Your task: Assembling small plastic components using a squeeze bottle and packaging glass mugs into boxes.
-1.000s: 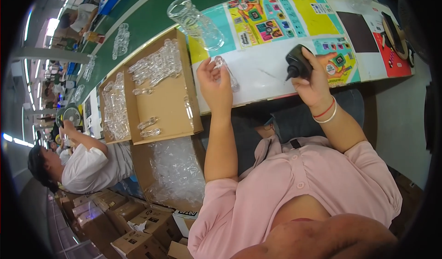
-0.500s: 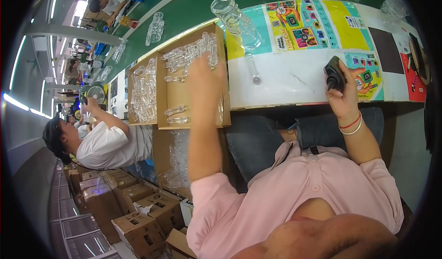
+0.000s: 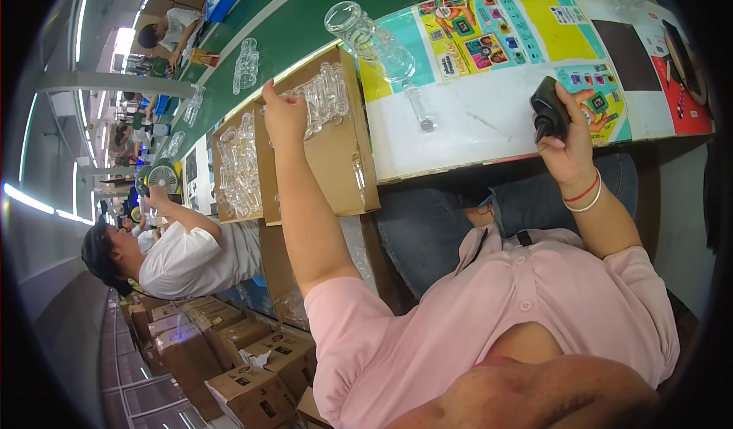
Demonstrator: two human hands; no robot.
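My right hand (image 3: 571,135) grips a small black bottle (image 3: 551,110) with a pointed nozzle tilted down, over the right part of the table. My left hand (image 3: 285,114) reaches over the shallow cardboard tray (image 3: 328,162), near its far left corner. Its thumb and forefinger show apart, and the other fingers are mostly hidden; nothing shows in it. Clear glass tubes (image 3: 327,97) lie bunched at the tray's far end. One single tube (image 3: 360,177) rests by its right wall. A large clear glass piece (image 3: 372,41) lies on the table, with a smaller glass tube (image 3: 419,108) touching or very near it.
Another tray of glass tubes (image 3: 240,166) adjoins on the left. More glass pieces (image 3: 246,66) stand on the green surface (image 3: 305,20) beyond. Printed colourful sheets (image 3: 489,32) cover the table. A co-worker in white (image 3: 183,257) sits at the left, near stacked cartons (image 3: 256,391).
My left hand has moved left across the tray, uncovering the bunched tubes at its far end. My right hand keeps the bottle in nearly the same spot. The whole view has shifted slightly.
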